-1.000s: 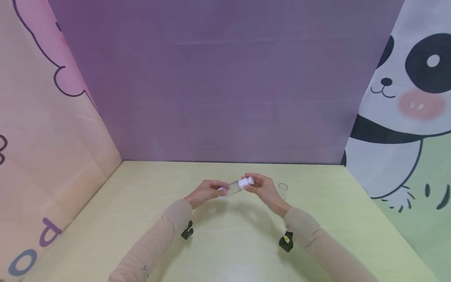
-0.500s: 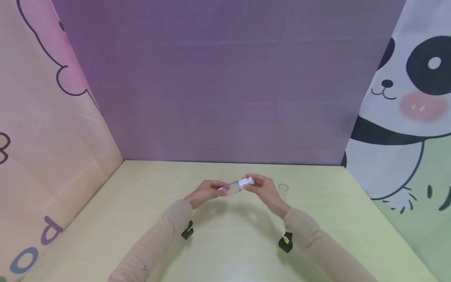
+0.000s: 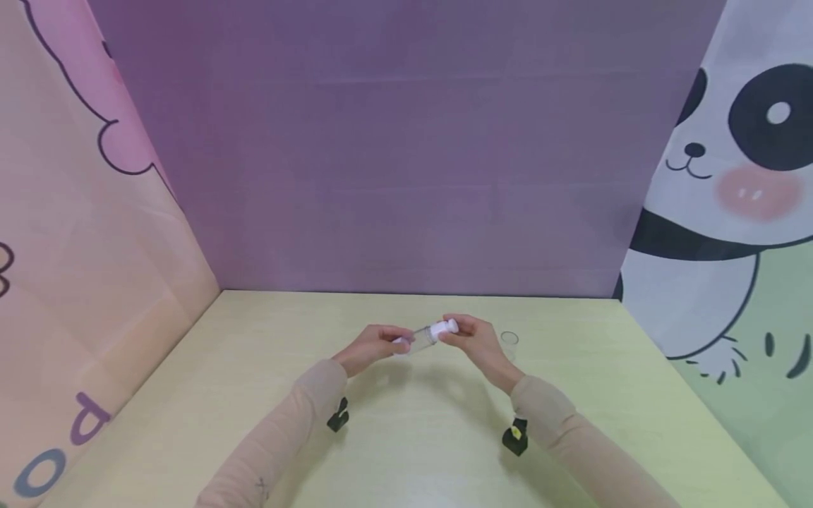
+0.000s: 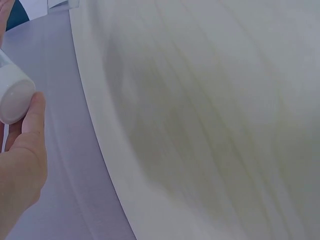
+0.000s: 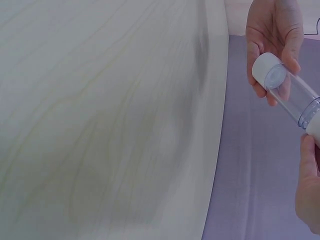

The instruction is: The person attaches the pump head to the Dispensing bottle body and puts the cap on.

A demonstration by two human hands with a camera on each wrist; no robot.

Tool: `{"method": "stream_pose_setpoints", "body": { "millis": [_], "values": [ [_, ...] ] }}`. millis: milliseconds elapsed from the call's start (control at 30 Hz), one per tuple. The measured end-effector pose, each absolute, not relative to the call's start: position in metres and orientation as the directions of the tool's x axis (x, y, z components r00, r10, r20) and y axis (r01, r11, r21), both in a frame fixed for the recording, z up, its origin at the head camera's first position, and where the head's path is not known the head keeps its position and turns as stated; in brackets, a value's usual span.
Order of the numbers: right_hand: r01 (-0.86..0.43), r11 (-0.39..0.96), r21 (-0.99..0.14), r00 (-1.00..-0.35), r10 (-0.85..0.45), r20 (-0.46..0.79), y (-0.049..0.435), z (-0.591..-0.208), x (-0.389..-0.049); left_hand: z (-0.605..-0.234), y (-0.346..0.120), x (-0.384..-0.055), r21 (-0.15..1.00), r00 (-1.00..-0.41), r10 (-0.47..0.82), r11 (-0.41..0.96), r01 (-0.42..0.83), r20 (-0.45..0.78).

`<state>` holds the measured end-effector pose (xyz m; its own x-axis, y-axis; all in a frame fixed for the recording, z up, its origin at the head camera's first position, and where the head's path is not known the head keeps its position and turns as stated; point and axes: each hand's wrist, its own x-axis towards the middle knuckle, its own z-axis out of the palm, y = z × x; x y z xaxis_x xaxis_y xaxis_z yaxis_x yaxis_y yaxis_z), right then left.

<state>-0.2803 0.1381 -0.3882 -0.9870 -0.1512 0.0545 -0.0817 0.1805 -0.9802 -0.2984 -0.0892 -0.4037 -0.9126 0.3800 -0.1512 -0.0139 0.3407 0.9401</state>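
Observation:
Above the table, both hands hold a clear cylindrical pump bottle [image 3: 422,340] with a white base and a white top, tilted with its top up to the right. My left hand [image 3: 371,346] grips the white base [image 5: 266,69] between thumb and fingers. My right hand [image 3: 478,346] pinches the white pump top [image 3: 444,329] at the other end. In the right wrist view the bottle's see-through body [image 5: 296,99] shows between the hands, and the top is cut off by the frame edge. The left wrist view shows the base's round underside [image 4: 17,101] against the fingers.
A clear, open-rimmed cylinder [image 3: 510,346] stands on the pale wooden table [image 3: 419,437], just behind the right wrist. A purple backdrop [image 3: 406,176] rises at the table's far edge. Printed panels flank both sides, one with a panda [image 3: 699,282].

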Motion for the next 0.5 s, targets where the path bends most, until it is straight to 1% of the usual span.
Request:
{"method": "stream_pose_setpoints", "body": {
  "millis": [333, 500],
  "values": [
    [-0.072, 0.154, -0.985, -0.986, -0.162, 0.046, 0.1371, -0.3897, -0.2819, -0.4044, -0.0908, -0.2978, 0.940, -0.916, 0.372, 0.340, -0.018, -0.152],
    [-0.086, 0.130, -0.988, -0.976, -0.210, 0.058, 0.1377, -0.3901, -0.2823, -0.4057, -0.0910, -0.2997, 0.940, -0.918, 0.364, 0.341, -0.028, -0.160]
  ]
}}
